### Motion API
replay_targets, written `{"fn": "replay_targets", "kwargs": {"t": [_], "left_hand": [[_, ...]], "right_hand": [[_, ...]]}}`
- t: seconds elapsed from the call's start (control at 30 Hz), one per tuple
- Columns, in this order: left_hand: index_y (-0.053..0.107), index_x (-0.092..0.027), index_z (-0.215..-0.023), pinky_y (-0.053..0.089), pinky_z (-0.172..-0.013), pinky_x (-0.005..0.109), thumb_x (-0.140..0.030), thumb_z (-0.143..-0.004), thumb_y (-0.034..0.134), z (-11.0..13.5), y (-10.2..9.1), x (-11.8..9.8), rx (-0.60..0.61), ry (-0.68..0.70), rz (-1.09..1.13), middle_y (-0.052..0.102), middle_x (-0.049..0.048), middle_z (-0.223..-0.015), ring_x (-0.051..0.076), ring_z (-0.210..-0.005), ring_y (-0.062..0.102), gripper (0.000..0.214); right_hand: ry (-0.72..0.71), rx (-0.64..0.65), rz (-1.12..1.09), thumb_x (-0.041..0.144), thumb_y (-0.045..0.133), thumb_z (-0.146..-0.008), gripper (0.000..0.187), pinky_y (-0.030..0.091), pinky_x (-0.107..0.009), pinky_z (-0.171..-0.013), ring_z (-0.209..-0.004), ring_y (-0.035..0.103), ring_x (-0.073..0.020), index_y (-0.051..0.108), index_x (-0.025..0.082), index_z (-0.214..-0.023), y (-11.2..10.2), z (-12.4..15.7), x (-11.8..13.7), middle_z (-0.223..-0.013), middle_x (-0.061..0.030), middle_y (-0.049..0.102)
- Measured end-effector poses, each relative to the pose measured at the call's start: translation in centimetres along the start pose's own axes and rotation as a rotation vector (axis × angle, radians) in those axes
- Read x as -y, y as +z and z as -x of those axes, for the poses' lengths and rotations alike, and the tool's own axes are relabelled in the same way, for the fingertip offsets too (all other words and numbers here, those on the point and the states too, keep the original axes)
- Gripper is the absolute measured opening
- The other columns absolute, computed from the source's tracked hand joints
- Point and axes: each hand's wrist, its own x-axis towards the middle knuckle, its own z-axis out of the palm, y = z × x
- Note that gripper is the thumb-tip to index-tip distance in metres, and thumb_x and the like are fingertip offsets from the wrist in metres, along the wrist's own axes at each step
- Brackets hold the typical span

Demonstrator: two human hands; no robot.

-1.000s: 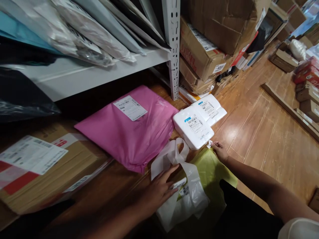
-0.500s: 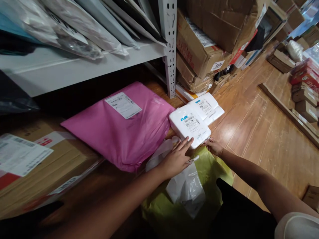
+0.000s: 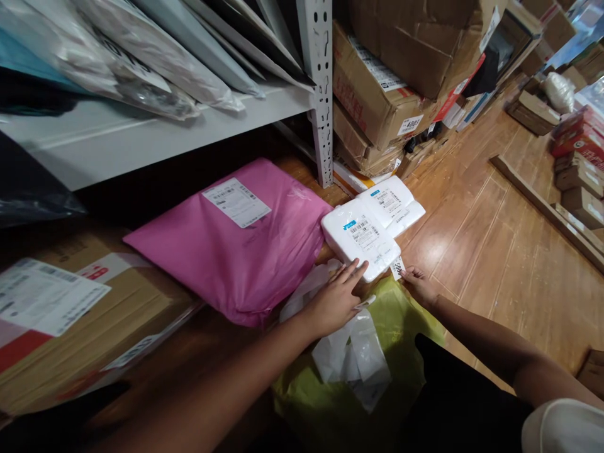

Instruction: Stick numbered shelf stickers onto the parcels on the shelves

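My left hand [image 3: 336,298] lies flat with fingers stretched out, its tips touching the near edge of a white parcel [image 3: 359,237] on the wooden floor. My right hand [image 3: 417,282] pinches a small white number sticker [image 3: 397,268] at that parcel's near right corner. A second white parcel [image 3: 395,204] lies just behind the first. Under my left wrist sits a yellow-green bag [image 3: 401,314] with a crumpled white plastic bag [image 3: 355,352] on top. A large pink mailer [image 3: 245,242] with a shipping label lies to the left.
A white metal shelf [image 3: 155,129] with slanted flat packages hangs over the pink mailer, its post [image 3: 321,94] beside the parcels. A labelled cardboard box [image 3: 70,321] lies at the left. Stacked cartons [image 3: 391,82] stand behind, more boxes [image 3: 578,170] at the right on the wood floor [image 3: 495,251].
My left hand moved from the white plastic bag up to the white parcel's edge. My right hand now shows a small sticker lifted at the parcel's corner.
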Motion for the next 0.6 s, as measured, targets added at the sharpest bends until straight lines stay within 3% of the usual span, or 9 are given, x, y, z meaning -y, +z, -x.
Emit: {"fn": "replay_targets", "kwargs": {"t": [0.27,0.4,0.5,0.6], "left_hand": [[0.074,-0.016,-0.073,0.024,-0.119,0.055,-0.026,-0.09,0.058,0.0,-0.3,0.0,0.006,0.017,0.006,0.025,0.0071,-0.163,0.038,-0.15,0.015,0.025],[0.074,-0.017,-0.075,0.023,-0.12,0.053,-0.027,-0.089,0.058,0.0,-0.1,0.0,0.001,0.014,0.011,0.024,0.0053,-0.163,0.036,-0.15,0.014,0.024],[0.075,-0.017,-0.076,0.022,-0.12,0.053,-0.028,-0.09,0.057,-0.1,-0.1,0.1,0.013,0.012,0.004,0.024,0.0051,-0.163,0.036,-0.15,0.014,0.025],[0.074,-0.019,-0.076,0.023,-0.119,0.053,-0.032,-0.091,0.055,-0.2,-0.4,0.1,0.033,-0.003,0.005,0.026,0.0037,-0.163,0.035,-0.15,0.014,0.027]], "right_hand": [[0.054,0.059,0.128,0.06,0.087,-0.048,0.056,0.049,-0.025,-0.053,-0.054,0.059,-0.0114,0.055,0.022,-0.071,1.2,-4.1,0.1,-0.061,0.0043,0.063],[-0.012,0.058,0.256,0.059,0.086,-0.053,0.051,0.047,-0.027,-0.051,-0.05,0.056,-0.0129,0.052,0.023,-0.062,1.3,-3.6,0.9,-0.053,0.0047,0.057],[-0.109,0.112,0.399,0.044,0.09,-0.054,0.04,0.051,-0.031,-0.064,-0.063,0.061,-0.0172,0.057,0.023,-0.056,1.7,-2.7,2.2,-0.059,0.0009,0.063],[-0.245,0.097,0.606,0.032,0.088,-0.058,0.023,0.05,-0.036,-0.081,-0.081,0.064,-0.0228,0.066,0.024,-0.061,2.4,-2.3,3.6,-0.074,-0.0026,0.07]]}}
